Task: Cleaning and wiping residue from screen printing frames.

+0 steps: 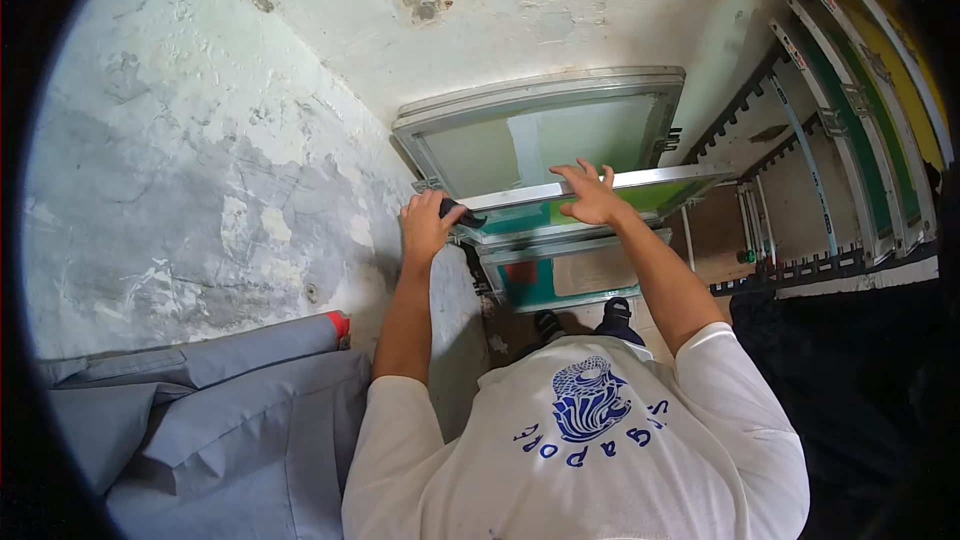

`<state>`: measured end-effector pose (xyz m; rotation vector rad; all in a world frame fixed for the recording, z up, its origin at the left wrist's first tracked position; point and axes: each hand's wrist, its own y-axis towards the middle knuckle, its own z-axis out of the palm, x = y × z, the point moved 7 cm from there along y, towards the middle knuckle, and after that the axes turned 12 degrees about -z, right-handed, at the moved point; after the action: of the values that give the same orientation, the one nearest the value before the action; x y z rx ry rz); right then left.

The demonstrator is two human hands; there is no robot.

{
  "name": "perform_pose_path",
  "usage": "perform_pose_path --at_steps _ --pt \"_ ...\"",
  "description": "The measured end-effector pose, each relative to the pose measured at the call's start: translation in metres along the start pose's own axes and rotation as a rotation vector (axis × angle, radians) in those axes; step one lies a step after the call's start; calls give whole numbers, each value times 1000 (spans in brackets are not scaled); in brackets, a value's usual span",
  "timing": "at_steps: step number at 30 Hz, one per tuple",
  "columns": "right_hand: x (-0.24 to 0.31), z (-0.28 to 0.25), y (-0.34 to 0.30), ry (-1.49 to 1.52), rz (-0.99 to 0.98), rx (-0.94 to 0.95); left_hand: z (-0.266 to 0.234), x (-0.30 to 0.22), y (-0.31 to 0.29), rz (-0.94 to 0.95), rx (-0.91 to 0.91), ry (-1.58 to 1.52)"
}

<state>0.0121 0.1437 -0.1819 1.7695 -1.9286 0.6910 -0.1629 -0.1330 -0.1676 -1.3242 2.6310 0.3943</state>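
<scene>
Looking down along the person's own body toward the floor: white T-shirt [590, 440] with a blue print, dark shoes [580, 322] at the bottom. Both hands are working on a metal-framed printing screen [600, 195] with green mesh, held roughly level at the top of a stack of similar frames leaning against the peeling white wall [200, 170]. Left hand [425, 225] is closing around the frame's left corner, fingers curled over a small dark piece [462, 212], likely a clamp or handle; exact kind cannot be told. Right hand [590, 192] is lying flat and spread on the frame's top rail, fingers apart, pressing down and not gripping. Behind it, 1 larger grey-framed screen [540, 130] is standing tilted against the wall; below it, another screen [560, 275] with teal and red patches. At right, a rack [860, 110] is holding several more screens on edge, green and yellow. At lower left, grey cloth [220, 420] is lying folded, with a red-ended roll [338, 324] at its edge. Judgement: the step in hand is lifting or shifting the top screen out of the stack. The next move calls for a firm 2-handed hold, right hand switching from flat press to grip, keeping the frame clear of neighbouring frames.
</scene>
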Motion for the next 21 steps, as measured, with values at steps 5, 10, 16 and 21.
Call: perform_pose_path --at_steps 5,10,16,21 --pt "-1 3 1 -4 2 -1 10 9 5 -476 -170 -135" --pt "7 3 2 -11 -1 6 11 3 0 -617 -203 -64" --pt "10 3 1 -6 5 -6 8 -22 -10 -547 -195 12" --pt "17 5 3 -13 -49 -16 28 -63 -4 -600 -75 -24"
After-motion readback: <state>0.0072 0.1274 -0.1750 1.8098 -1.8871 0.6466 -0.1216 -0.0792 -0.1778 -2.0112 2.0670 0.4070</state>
